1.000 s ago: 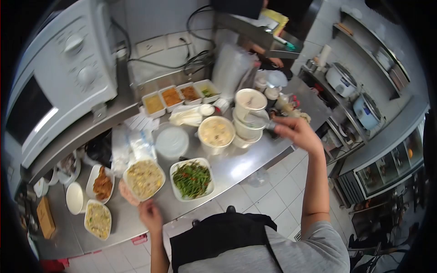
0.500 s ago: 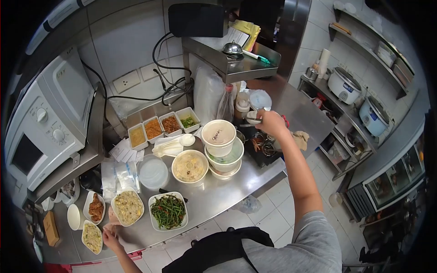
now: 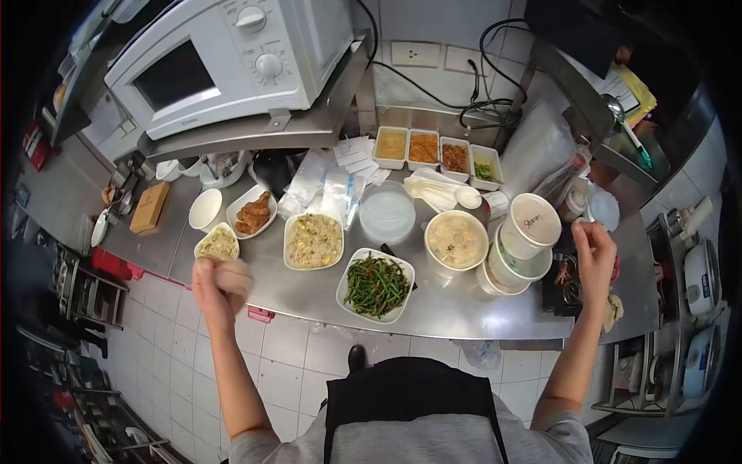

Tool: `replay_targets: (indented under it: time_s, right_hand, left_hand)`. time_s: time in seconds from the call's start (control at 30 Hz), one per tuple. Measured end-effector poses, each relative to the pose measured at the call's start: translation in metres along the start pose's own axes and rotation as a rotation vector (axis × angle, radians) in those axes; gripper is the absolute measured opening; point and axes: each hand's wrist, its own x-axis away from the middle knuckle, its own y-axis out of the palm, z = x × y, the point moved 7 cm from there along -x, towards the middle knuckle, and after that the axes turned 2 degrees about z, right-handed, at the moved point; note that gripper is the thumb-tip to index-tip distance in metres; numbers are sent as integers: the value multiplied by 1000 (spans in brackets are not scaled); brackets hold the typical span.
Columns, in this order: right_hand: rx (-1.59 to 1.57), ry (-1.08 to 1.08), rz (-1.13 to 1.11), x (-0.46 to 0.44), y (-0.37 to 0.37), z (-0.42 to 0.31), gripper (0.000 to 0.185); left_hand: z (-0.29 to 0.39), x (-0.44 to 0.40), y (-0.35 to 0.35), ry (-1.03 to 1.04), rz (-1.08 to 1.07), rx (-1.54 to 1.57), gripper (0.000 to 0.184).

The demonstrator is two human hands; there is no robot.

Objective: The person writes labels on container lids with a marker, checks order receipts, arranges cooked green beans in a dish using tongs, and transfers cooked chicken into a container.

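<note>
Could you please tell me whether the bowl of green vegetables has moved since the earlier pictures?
No: the bowl of green vegetables keeps its place by the front edge of the counter; the camera has turned.

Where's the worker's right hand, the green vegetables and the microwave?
Right hand (image 3: 597, 260): head view, middle of the hand.
Green vegetables (image 3: 377, 284): head view, middle of the heap.
Microwave (image 3: 226, 63): head view, front, between window and knobs.

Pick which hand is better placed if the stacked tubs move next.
Probably the right hand: it hovers just right of the stacked tubs, while the left hand is far off, near the small rice dish.
</note>
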Motion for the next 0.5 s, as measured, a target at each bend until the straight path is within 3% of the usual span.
replay_targets:
  time_s: [0.03,0.07,0.1,0.17,0.23,0.27,0.33,0.37,0.4,0.47,0.5]
  right_hand:
    - [-211,20,-44,17,13,-30,14]
    - [-353,-148,-164,35,35,-62,13]
    - [-479,-222,-356,58,65,-95,17]
    - [-720,-250,-750,99,132,-151,40]
    - [-808,-171,-852,133,178,-154,36]
    - [-837,-20,-860,145,192,-137,33]
    - [-884,289,-856,164,205,-96,28]
    - [-813,360,-744,160,197,-75,19]
    - [-740,427,-631,156,186,-54,11]
    - [-517,468,-382,146,163,-17,11]
    - [-371,377,-319,142,157,-12,10]
  left_hand:
    - [25,23,34,-82,-147,50,25]
    - [37,44,67,-163,-296,103,20]
    - [37,61,87,-120,-348,41,15]
    - [34,94,141,-10,-791,95,13]
    - [27,122,182,-54,-974,94,11]
    - [21,128,193,-81,-1043,70,12]
    - [-5,114,186,-74,-927,-53,17]
    - [-21,107,183,-74,-870,-111,20]
    - [-33,91,171,69,-751,-352,26]
    - [-111,72,133,-72,-784,-774,37]
    - [-134,76,128,-295,-845,-690,39]
